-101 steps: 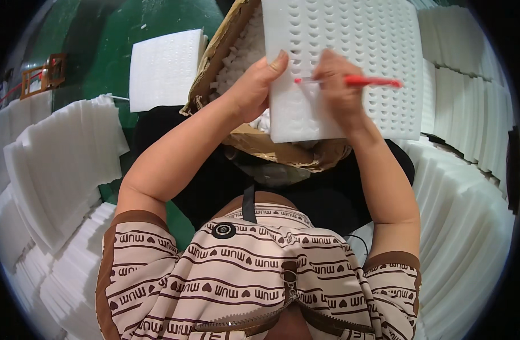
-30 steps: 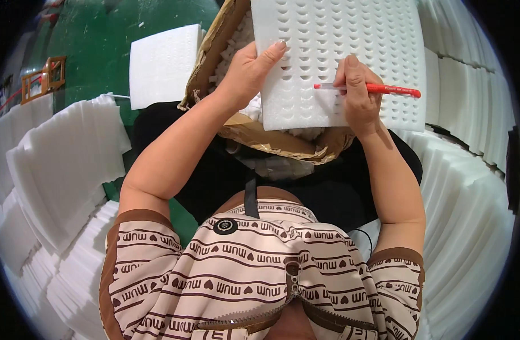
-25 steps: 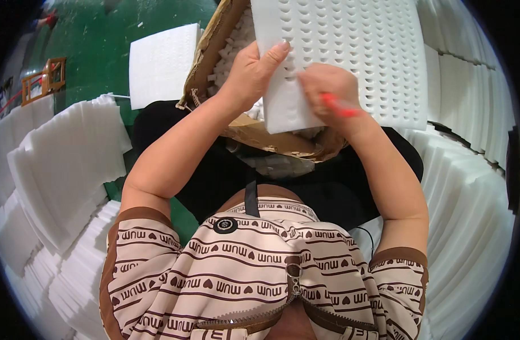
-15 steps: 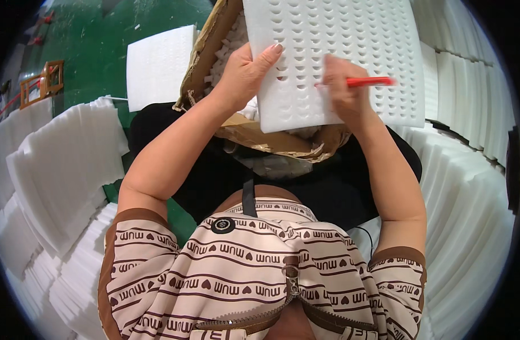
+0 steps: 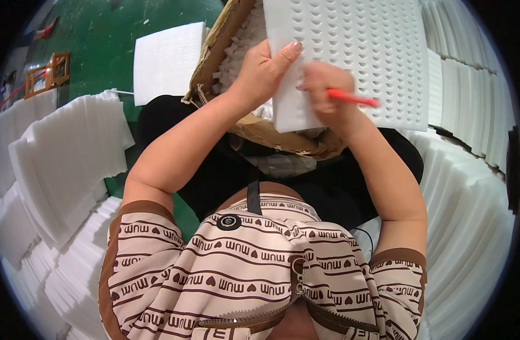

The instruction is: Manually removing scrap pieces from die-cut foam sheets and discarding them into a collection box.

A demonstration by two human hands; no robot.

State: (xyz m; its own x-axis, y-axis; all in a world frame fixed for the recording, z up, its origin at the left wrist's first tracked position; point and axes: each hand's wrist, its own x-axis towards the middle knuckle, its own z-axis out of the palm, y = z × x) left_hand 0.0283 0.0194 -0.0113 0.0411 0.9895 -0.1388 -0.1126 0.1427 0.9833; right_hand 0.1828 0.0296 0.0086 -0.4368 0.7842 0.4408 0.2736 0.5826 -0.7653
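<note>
My left hand (image 5: 264,73) grips the left edge of a white foam sheet (image 5: 379,62), thumb on top and fingers out of sight beneath. Rows of small half-round cuts cover much of the sheet, which lies tilted over an open cardboard box (image 5: 206,59). Closed around a slim tool with a red handle (image 5: 365,101), my right hand (image 5: 331,93) is over the sheet's lower left part, close to my left hand. Motion blurs its fingers, and the tool's working end is hidden. White foam bits (image 5: 237,62) fill the box.
Stacks of white foam sheets stand at the left (image 5: 73,158) and at the right (image 5: 458,187). Another foam sheet (image 5: 166,65) lies on the green floor (image 5: 110,39) beyond the box. A small wooden stool (image 5: 47,73) is at the far left.
My right hand has moved left with the red-handled tool, toward the sheet's left edge. My left hand and the sheet's left edge appear slightly further right in the view.
</note>
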